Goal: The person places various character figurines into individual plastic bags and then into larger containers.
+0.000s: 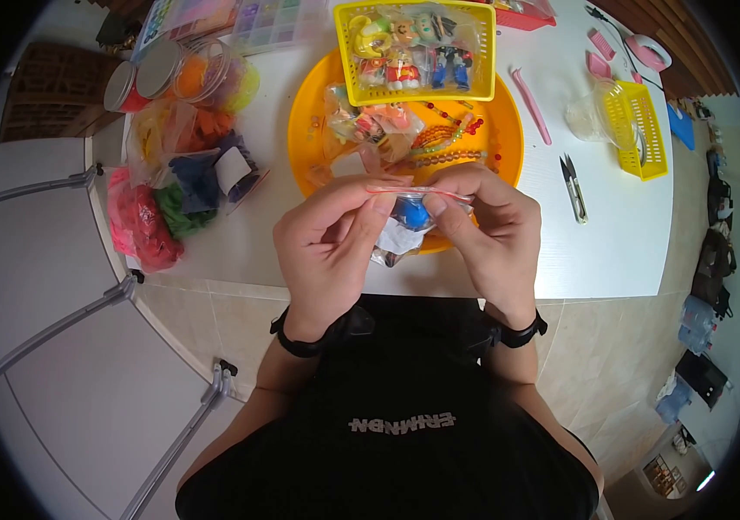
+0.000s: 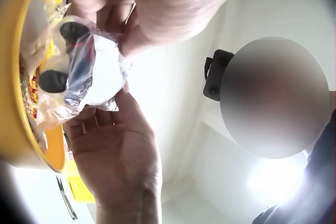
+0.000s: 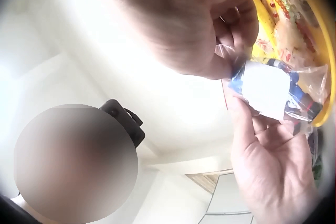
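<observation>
A small clear zip bag (image 1: 403,236) with a red-edged top hangs between both hands, over the near rim of the orange tray (image 1: 302,130). Inside show something blue and a white paper; the right wrist view shows the paper (image 3: 266,90) against blue and dark parts. The left hand (image 1: 328,238) pinches the bag's top edge at its left end between thumb and fingers. At the other end, the right hand (image 1: 498,234) pinches the same edge, thumb toward the body. In the left wrist view the bag (image 2: 79,71) hangs between the hands, two dark round pieces showing.
Bagged figures fill a yellow basket (image 1: 344,56) on the tray's far side. Beaded strings (image 1: 448,158) lie in the tray. Coloured bags (image 1: 140,225) and jars (image 1: 158,69) stand left; snips (image 1: 573,189), a pink tool (image 1: 531,106) and another yellow basket (image 1: 647,165) lie right.
</observation>
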### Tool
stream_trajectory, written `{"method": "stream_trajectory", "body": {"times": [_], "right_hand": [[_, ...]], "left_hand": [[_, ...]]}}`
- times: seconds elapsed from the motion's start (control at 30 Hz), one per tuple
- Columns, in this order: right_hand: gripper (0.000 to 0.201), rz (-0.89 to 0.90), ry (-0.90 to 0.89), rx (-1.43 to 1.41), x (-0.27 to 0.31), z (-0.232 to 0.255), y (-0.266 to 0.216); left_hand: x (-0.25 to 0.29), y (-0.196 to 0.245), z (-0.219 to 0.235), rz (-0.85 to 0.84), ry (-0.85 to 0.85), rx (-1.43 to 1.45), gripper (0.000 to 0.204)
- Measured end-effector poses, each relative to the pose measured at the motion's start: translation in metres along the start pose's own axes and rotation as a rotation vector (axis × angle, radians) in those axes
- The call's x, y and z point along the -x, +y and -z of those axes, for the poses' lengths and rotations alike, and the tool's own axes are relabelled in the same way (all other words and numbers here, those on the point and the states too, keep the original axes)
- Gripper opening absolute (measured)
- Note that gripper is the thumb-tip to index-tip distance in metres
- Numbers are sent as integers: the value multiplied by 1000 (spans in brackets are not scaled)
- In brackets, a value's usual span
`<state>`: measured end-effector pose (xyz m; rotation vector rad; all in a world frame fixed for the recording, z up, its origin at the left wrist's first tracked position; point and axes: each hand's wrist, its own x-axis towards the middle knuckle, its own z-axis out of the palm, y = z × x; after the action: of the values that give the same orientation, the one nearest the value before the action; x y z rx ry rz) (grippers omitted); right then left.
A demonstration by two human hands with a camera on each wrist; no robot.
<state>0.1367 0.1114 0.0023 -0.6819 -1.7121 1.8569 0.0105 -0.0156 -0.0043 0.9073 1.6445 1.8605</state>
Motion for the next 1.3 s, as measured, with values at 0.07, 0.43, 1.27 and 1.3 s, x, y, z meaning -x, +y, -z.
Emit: {"method": "stream_trajectory", "body": {"times": [0.07, 0.43, 1.27, 1.3], "right_hand": [[10, 20, 21, 30, 1, -3, -1], [8, 40, -13, 94, 1, -1, -5], [7, 180, -63, 236, -3, 1, -6], [7, 191, -63, 230, -4, 1, -6]], "left_hand": [[0, -1, -2, -22, 11, 7, 13], [3, 3, -3, 48, 52, 62, 11], [0, 1, 3, -42, -63, -91, 12], [0, 1, 2, -58, -55, -103, 11]]}}
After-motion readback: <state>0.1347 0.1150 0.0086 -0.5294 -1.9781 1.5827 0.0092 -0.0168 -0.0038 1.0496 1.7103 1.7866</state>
